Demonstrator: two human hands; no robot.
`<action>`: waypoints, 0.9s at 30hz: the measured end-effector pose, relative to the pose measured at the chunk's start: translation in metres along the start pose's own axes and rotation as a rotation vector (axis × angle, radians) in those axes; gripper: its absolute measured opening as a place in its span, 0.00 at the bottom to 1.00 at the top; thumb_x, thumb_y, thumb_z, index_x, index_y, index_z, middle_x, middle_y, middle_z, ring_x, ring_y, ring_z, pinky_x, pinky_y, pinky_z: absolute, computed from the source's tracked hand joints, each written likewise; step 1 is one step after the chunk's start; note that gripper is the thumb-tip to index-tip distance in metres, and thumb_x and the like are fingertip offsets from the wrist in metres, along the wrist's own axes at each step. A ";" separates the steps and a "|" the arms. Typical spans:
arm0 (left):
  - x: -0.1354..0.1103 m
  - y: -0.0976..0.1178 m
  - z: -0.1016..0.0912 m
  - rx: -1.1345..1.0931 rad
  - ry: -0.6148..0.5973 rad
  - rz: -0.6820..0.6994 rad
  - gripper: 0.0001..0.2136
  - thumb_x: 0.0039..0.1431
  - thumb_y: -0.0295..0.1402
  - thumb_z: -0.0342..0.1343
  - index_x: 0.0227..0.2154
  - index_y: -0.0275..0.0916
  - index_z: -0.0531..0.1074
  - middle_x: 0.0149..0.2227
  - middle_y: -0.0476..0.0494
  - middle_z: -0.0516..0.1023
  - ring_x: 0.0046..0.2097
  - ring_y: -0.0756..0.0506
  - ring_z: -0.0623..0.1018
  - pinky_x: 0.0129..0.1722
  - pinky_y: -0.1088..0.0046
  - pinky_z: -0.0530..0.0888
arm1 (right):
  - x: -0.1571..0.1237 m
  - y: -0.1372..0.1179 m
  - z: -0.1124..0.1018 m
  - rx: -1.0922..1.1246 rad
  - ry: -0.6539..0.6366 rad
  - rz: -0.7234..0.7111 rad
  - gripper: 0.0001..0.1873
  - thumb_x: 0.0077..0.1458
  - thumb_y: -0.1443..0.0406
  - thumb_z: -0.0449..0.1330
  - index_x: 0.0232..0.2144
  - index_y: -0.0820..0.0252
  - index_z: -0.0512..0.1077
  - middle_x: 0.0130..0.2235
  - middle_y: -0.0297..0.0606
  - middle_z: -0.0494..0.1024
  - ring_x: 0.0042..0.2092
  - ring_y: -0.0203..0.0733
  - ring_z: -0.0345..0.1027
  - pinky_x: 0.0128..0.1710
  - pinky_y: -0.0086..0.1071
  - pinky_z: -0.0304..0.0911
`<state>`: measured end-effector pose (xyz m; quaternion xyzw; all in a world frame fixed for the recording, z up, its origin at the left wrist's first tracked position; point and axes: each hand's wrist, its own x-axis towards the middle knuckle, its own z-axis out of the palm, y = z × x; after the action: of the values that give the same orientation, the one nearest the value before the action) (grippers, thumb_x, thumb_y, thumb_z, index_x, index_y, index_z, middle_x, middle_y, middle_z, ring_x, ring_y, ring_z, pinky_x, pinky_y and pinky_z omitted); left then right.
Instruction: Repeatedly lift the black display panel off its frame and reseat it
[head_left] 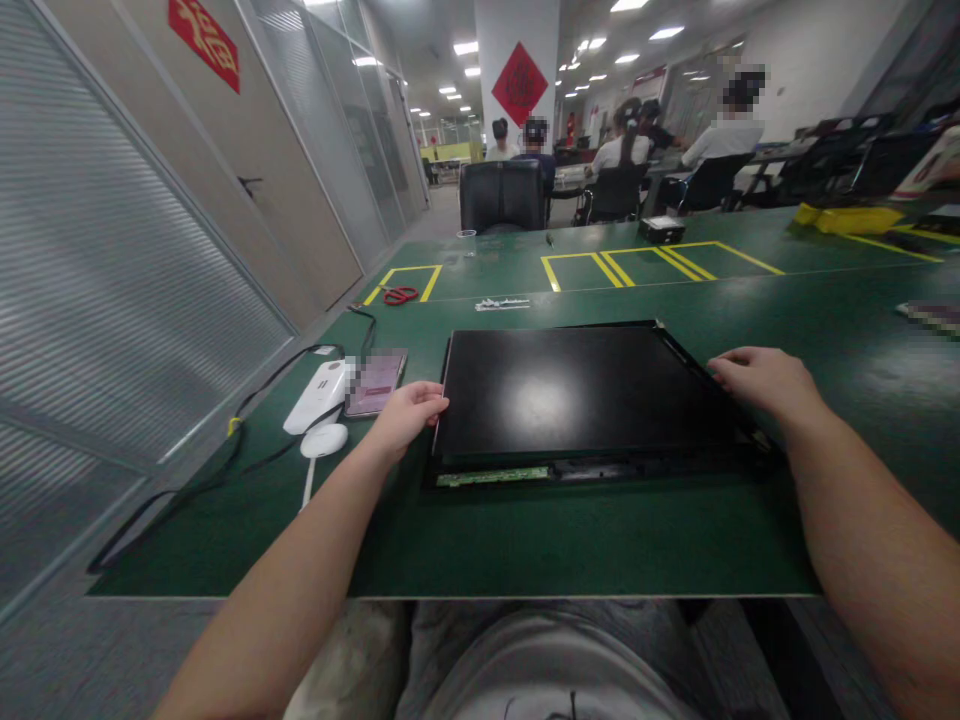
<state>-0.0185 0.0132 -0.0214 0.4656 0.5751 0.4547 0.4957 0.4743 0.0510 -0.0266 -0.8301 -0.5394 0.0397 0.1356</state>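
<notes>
A flat black display panel [615,380] lies over a black frame [630,470], sitting slightly askew so that the frame shows along the near and right sides. A narrow green circuit board strip [495,478] runs along the near left edge. My left hand [409,415] is closed, thumb and fingers pinching the panel's left edge. At the right side, my right hand [765,385] has its fingers curled together at the frame's edge; its fingertips are partly hidden, and whether it grips frame or panel is hard to see.
Left of the panel lie a phone [375,383], a white device [319,397], a white round puck [324,440] and black cables [262,460]. Beyond are red-handled scissors [400,295], small white pieces [502,304] and yellow tape outlines [585,256] on the green table [600,550]. People sit farther back.
</notes>
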 end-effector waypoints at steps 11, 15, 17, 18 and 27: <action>-0.002 0.003 0.002 0.012 -0.007 0.001 0.20 0.35 0.29 0.66 0.36 0.33 0.73 0.24 0.52 0.73 0.25 0.52 0.69 0.26 0.76 0.64 | -0.005 -0.010 -0.006 -0.058 -0.107 0.022 0.23 0.56 0.52 0.53 0.45 0.50 0.81 0.49 0.40 0.80 0.48 0.53 0.72 0.41 0.38 0.65; -0.002 0.005 0.003 0.021 0.006 0.000 0.20 0.36 0.29 0.66 0.38 0.33 0.73 0.23 0.53 0.72 0.25 0.53 0.69 0.26 0.76 0.64 | -0.001 -0.009 -0.001 -0.057 -0.153 0.008 0.20 0.54 0.63 0.55 0.46 0.50 0.81 0.49 0.38 0.80 0.47 0.49 0.73 0.43 0.36 0.66; -0.002 0.005 0.002 0.033 0.008 0.006 0.20 0.36 0.29 0.66 0.38 0.33 0.74 0.23 0.53 0.72 0.25 0.52 0.69 0.27 0.75 0.64 | 0.001 -0.009 0.001 -0.029 -0.166 -0.003 0.21 0.51 0.66 0.57 0.46 0.52 0.81 0.48 0.39 0.80 0.46 0.48 0.73 0.44 0.35 0.66; -0.002 0.004 0.002 0.039 0.009 0.008 0.21 0.36 0.30 0.66 0.38 0.33 0.74 0.24 0.53 0.72 0.25 0.52 0.69 0.27 0.75 0.64 | 0.001 -0.009 0.002 -0.012 -0.173 -0.011 0.21 0.50 0.67 0.57 0.46 0.53 0.82 0.48 0.40 0.81 0.46 0.48 0.73 0.44 0.35 0.66; 0.000 -0.001 -0.002 0.056 0.071 -0.004 0.28 0.31 0.37 0.71 0.41 0.34 0.81 0.36 0.42 0.81 0.37 0.42 0.78 0.40 0.65 0.72 | 0.000 -0.005 0.006 0.169 -0.236 0.005 0.27 0.48 0.76 0.55 0.49 0.60 0.80 0.48 0.44 0.80 0.47 0.43 0.74 0.45 0.28 0.65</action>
<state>-0.0207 0.0125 -0.0219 0.4619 0.6058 0.4536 0.4626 0.4684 0.0541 -0.0311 -0.8066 -0.5443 0.1825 0.1407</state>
